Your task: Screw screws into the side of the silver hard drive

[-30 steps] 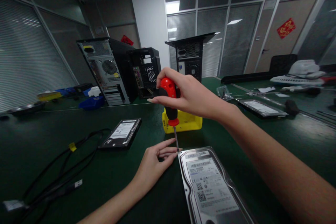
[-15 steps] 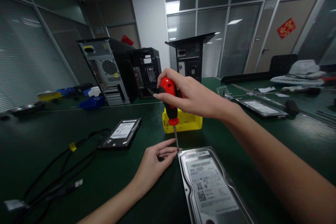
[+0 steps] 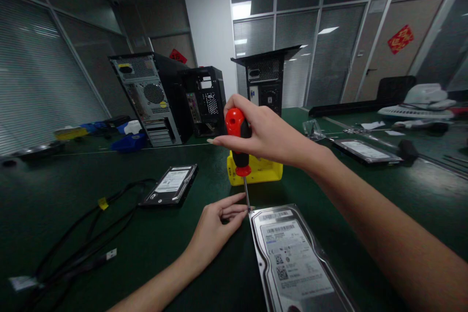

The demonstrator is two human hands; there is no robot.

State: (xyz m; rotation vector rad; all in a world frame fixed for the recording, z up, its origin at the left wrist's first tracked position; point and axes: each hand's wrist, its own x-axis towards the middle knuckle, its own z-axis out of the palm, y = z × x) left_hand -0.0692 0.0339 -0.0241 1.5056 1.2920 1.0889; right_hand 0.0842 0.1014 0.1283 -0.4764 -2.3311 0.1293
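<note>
A red and black screwdriver (image 3: 239, 141) stands nearly upright, its tip at the far left corner of a silver hard drive (image 3: 292, 253). Around its handle is my right hand (image 3: 266, 131), with the thumb stretched out to the left. My left hand (image 3: 215, 224) rests beside that corner, its fingertips close together at the screwdriver's tip; whatever they may hold is too small to make out. Behind the screwdriver sits a yellow tray (image 3: 270, 170), partly hidden by my right hand.
Another hard drive (image 3: 173, 183) and black cables (image 3: 87, 224) lie at left. Computer cases (image 3: 146, 97) stand at the back, near a blue bin (image 3: 127, 142). At right are a third drive (image 3: 365, 150) and a clear plastic bag (image 3: 312, 129).
My right thumb has moved away from the handle, out to the left, and the handle has turned slightly. My left hand and the silver drive have stayed in place.
</note>
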